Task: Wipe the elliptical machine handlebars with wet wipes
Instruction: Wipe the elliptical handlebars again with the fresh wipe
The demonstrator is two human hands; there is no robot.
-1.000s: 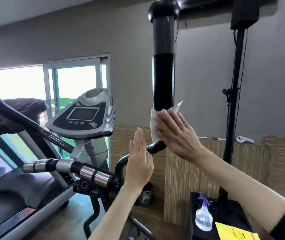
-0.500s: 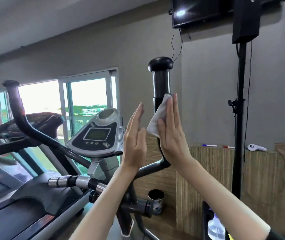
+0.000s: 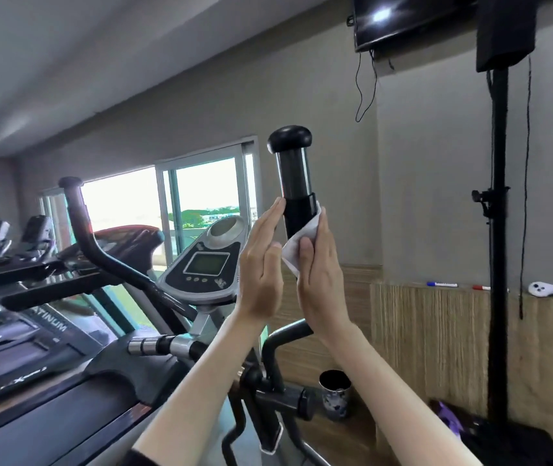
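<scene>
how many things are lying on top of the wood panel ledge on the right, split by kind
markers: 2 (blue marker, red marker)
white controller: 1
total: 3

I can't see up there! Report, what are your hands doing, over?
Left hand flat, beside handlebar. Right hand presses wipe on it. Nothing in the way. Over.

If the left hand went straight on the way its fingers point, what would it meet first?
The upright handlebar: the left hand points up and slightly right, fingertips seemingly almost touching it, though depth is unclear.
</scene>
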